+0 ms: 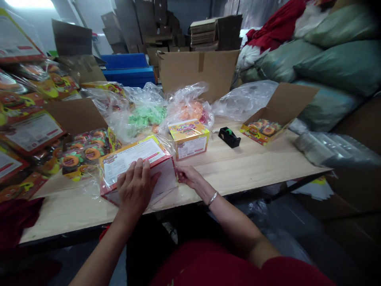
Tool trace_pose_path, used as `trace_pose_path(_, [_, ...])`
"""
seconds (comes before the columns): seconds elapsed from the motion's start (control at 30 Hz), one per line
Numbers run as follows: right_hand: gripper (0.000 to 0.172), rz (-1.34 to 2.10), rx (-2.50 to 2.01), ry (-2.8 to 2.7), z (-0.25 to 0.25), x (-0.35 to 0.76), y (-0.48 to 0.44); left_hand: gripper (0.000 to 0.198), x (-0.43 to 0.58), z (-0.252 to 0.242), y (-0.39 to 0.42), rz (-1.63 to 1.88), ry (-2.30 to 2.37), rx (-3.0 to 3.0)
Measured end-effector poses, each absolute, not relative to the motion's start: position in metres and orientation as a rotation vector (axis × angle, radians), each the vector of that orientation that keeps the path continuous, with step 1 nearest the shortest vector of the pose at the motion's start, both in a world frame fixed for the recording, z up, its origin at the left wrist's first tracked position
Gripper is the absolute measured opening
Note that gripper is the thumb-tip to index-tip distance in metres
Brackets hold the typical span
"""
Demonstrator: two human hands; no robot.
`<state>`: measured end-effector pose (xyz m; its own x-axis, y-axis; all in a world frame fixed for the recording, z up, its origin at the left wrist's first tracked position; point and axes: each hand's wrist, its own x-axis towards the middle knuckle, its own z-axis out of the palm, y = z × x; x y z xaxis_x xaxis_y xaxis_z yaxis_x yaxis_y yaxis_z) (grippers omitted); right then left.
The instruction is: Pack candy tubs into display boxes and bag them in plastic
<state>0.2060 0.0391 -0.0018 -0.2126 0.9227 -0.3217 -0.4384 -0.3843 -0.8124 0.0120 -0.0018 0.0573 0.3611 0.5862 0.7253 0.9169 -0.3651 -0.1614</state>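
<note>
A printed red-and-yellow carton (133, 157) in clear plastic wrap lies at the table's front edge, its white label panel facing up. Across its near edge rests my left hand (135, 184), fingers flat on the label panel and thumb along the near side. My right hand (187, 176) is closed in a pinch at the carton's right end, on what looks like the clear plastic wrap; the fingertips are partly hidden. Just behind stands a smaller yellow display box (189, 139). To its right sits a black tape dispenser (229, 137) with green tape.
Open boxes of burger-shaped packs stand at left (85, 149) and right (264, 129). Clear bags of green pieces (147, 116) and orange pieces (190, 109) lie behind. Wrapped cartons (32, 129) are stacked far left. Clear plastic sleeves (333, 149) overhang the right edge.
</note>
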Motion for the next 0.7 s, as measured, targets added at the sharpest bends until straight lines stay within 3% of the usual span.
trace_pose_path(0.27, [0.023, 1.952, -0.892, -0.731, -0.014, 0.196, 0.033, 0.068, 0.056, 0.059, 0.005, -1.039, -1.451, -2.004])
trace_pose_path(0.47, [0.041, 1.877, -0.87, -0.857, -0.034, 0.164, 0.016, 0.045, 0.07, 0.05, 0.012, -1.003, -1.506, -2.022])
trace_pose_path(0.53, [0.036, 1.798, -0.962, -1.051, -0.04, 0.179, 0.022, 0.045, 0.066, 0.05, 0.011, -0.936, -1.522, -2.046])
trace_pose_path(0.63, [0.011, 1.152, -1.355, -1.36, -0.039, 0.253, 0.05, 0.051, 0.061, 0.049, 0.012, -0.928, -1.507, -2.059])
trace_pose_path(0.7, [0.032, 0.478, -1.646, -1.28, -0.033, 0.33, 0.075, 0.056, 0.06, 0.047, 0.013, -0.968, -1.477, -2.071])
